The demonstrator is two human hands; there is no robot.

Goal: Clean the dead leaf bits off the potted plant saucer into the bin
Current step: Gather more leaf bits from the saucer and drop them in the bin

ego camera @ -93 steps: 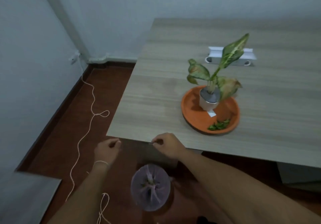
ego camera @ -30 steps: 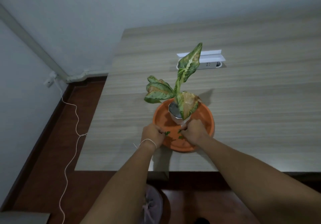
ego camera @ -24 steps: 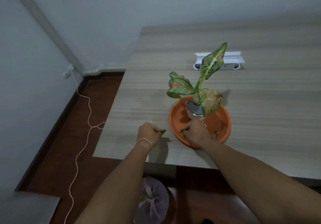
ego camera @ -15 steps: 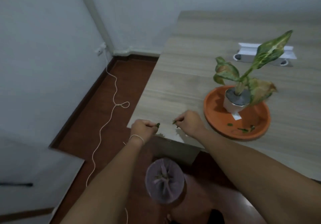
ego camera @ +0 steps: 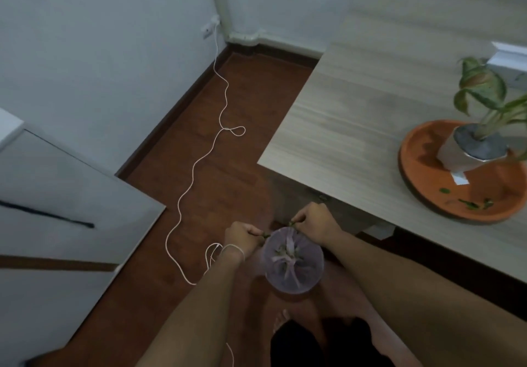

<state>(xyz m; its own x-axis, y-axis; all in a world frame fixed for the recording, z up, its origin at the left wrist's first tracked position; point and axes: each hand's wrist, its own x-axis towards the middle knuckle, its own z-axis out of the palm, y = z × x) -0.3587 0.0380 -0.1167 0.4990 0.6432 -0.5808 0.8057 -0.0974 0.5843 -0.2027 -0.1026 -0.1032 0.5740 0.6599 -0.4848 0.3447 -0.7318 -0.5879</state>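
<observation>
Head view: left hand (ego camera: 242, 237) and right hand (ego camera: 313, 221) each pinching leaf bits over bin (ego camera: 293, 261), lower centre; next release, then fetch remaining bits from saucer (ego camera: 422, 195), right

Illumination is dim and cool, with a bluish cast over the walls (ego camera: 85, 39). No direct source is seen; soft shadows are cast leftward by the pot (ego camera: 470, 150) onto the saucer (ego camera: 422, 173). Motion blur is noted across the table (ego camera: 370, 96) at upper right. Wide-angle distortion is observed at the frame edges. The bin (ego camera: 293, 261) at lower centre is rendered soft, without glare.
</observation>
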